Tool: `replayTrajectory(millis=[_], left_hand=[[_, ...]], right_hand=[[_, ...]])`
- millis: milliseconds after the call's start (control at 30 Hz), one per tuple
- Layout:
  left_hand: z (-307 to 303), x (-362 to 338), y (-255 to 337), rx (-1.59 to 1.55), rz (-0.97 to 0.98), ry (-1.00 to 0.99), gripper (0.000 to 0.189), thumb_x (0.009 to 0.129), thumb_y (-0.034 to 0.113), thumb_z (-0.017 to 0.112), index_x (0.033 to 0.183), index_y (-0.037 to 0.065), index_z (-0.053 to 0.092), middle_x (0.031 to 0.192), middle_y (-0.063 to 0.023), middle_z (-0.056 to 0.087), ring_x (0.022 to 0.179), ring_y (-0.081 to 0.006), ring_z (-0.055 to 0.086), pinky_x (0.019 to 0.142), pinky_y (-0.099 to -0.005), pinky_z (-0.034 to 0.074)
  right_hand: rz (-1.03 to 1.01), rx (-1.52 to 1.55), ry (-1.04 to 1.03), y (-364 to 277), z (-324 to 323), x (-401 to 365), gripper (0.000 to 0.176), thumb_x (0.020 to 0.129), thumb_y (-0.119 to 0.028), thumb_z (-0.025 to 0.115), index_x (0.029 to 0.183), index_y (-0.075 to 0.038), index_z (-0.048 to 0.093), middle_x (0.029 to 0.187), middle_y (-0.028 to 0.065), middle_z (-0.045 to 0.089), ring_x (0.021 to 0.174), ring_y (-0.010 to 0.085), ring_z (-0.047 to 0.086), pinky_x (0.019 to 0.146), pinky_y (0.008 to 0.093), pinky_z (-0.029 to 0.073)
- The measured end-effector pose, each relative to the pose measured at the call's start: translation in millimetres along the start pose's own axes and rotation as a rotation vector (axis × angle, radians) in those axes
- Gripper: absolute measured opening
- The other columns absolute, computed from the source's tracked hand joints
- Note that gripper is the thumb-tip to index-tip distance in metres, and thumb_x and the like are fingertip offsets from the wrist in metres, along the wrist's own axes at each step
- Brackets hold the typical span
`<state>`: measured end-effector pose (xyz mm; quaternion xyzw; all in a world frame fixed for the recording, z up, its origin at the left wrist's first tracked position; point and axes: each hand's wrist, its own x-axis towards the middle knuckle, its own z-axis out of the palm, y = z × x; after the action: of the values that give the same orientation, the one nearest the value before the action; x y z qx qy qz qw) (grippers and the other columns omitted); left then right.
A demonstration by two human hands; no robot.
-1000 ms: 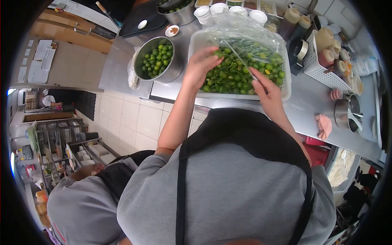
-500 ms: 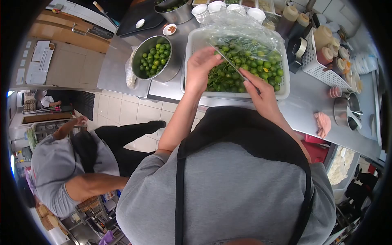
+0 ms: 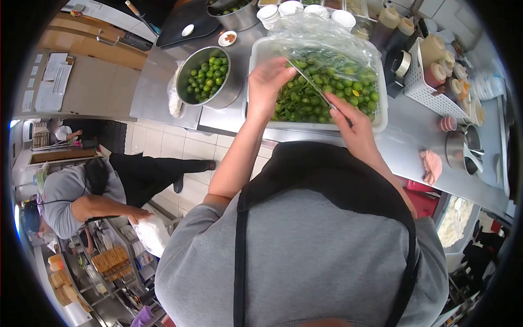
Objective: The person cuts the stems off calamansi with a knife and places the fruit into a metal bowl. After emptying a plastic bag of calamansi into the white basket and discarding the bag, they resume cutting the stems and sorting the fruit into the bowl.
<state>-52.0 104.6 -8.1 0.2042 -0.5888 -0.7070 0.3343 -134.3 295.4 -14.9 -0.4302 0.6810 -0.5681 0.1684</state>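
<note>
My right hand (image 3: 351,120) grips a thin knife (image 3: 313,83) over a white plastic crate (image 3: 246,103) of small green limes (image 3: 318,101). The blade slants up and left toward my left hand (image 3: 267,84). My left hand is closed beside the blade's tip, thumb and fingers drawn together; what it holds, if anything, is too small to make out. Loose green leaves (image 3: 297,101) lie among the limes under both hands. Clear plastic film (image 3: 327,41) is bunched over the crate's far side.
To the left stands a metal pot (image 3: 226,90) of green limes. White cups (image 3: 268,16) and a small dish (image 3: 227,38) are behind. Sauce bottles sit in a white basket (image 3: 430,95) at right, near a pink cloth (image 3: 431,166). A co-worker (image 3: 71,199) is behind on the left.
My hands stay over the crate; the knife has shifted slightly and more of its blade shows near my right fingers. The co-worker has moved farther left, with a white bundle now at their hand.
</note>
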Motion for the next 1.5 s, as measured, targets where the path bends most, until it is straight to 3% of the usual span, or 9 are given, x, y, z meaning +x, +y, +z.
replayTrajectory(millis=[567,700,800,867,1033,1200,1367,1433,1500], left_hand=[[-10.4,1.5,3.6,-0.379,-0.271,-0.124,0.022,0.081,0.004,0.060,0.102,-0.002,0.056,0.098,-0.0126,0.061,0.088,-0.0216,0.061,0.087,-0.0361,0.048],[-58.1,23.4,20.9,0.090,0.072,0.237,0.021,0.078,0.002,0.062,0.098,-0.003,0.057,0.092,-0.0106,0.062,0.082,-0.0185,0.061,0.079,-0.0301,0.050],[-98.4,34.5,28.5,1.076,0.515,0.493,0.028,0.069,0.004,0.068,0.096,0.001,0.062,0.087,-0.0097,0.063,0.079,-0.0209,0.061,0.073,-0.0297,0.048],[-95.1,37.4,23.2,1.297,0.565,0.425,0.028,0.067,0.006,0.070,0.094,0.003,0.064,0.088,-0.0115,0.063,0.079,-0.0239,0.062,0.073,-0.0317,0.048],[-47.3,55.6,-50.0,1.209,0.046,-0.036,0.015,0.070,0.010,0.065,0.084,0.005,0.065,0.086,-0.0125,0.065,0.077,-0.0253,0.063,0.070,-0.0325,0.049],[-10.8,61.5,-76.0,1.384,-0.043,-0.164,0.025,0.066,0.019,0.071,0.083,0.006,0.059,0.075,-0.0144,0.061,0.074,-0.0309,0.059,0.068,-0.0382,0.046],[-31.1,54.0,-51.0,1.126,-0.130,-0.256,0.023,0.071,0.016,0.062,0.092,0.006,0.059,0.084,-0.0120,0.063,0.082,-0.0256,0.062,0.071,-0.0353,0.048],[-39.9,40.8,-40.6,0.278,-0.272,-0.198,0.028,0.076,0.012,0.062,0.102,0.001,0.057,0.089,-0.0112,0.062,0.081,-0.0202,0.060,0.069,-0.0312,0.047],[-37.9,24.9,-20.1,0.071,-0.309,-0.212,0.025,0.080,0.009,0.058,0.104,0.002,0.056,0.092,-0.0094,0.062,0.080,-0.0179,0.060,0.069,-0.0286,0.048]], right_hand=[[-0.016,-0.044,0.006,3.4,0.3,7.6,0.031,0.088,-0.014,0.052,0.118,-0.008,0.054,0.107,0.0140,0.061,0.092,0.0225,0.059,0.081,0.0276,0.044],[0.072,0.048,-0.030,10.8,-4.4,-1.5,0.031,0.089,-0.014,0.051,0.118,-0.007,0.054,0.109,0.0132,0.060,0.096,0.0205,0.059,0.083,0.0275,0.043],[0.154,0.060,0.000,15.8,-15.2,-4.6,0.031,0.089,-0.014,0.051,0.119,-0.007,0.054,0.111,0.0122,0.060,0.100,0.0182,0.057,0.085,0.0271,0.042],[0.161,0.045,0.036,17.0,-19.4,-3.7,0.031,0.089,-0.013,0.051,0.119,-0.006,0.054,0.113,0.0118,0.059,0.102,0.0167,0.056,0.087,0.0265,0.040],[0.124,0.081,0.055,3.8,-15.5,0.3,0.031,0.089,-0.012,0.051,0.119,-0.004,0.053,0.113,0.0107,0.059,0.104,0.0167,0.055,0.089,0.0258,0.039],[0.060,0.046,0.046,4.5,-11.9,-0.1,0.031,0.089,-0.013,0.051,0.119,-0.005,0.054,0.113,0.0102,0.059,0.102,0.0173,0.055,0.088,0.0256,0.040],[0.101,0.047,0.056,6.2,-13.7,-2.0,0.031,0.089,-0.014,0.052,0.119,-0.006,0.053,0.112,0.0103,0.059,0.101,0.0169,0.056,0.086,0.0258,0.040],[0.141,0.066,0.048,4.5,-13.6,-2.1,0.031,0.089,-0.014,0.051,0.119,-0.005,0.053,0.112,0.0104,0.059,0.100,0.0167,0.056,0.086,0.0260,0.041],[0.150,0.108,0.037,3.4,-11.6,-1.1,0.031,0.089,-0.014,0.051,0.119,-0.004,0.053,0.113,0.0109,0.059,0.102,0.0166,0.055,0.087,0.0262,0.040]])
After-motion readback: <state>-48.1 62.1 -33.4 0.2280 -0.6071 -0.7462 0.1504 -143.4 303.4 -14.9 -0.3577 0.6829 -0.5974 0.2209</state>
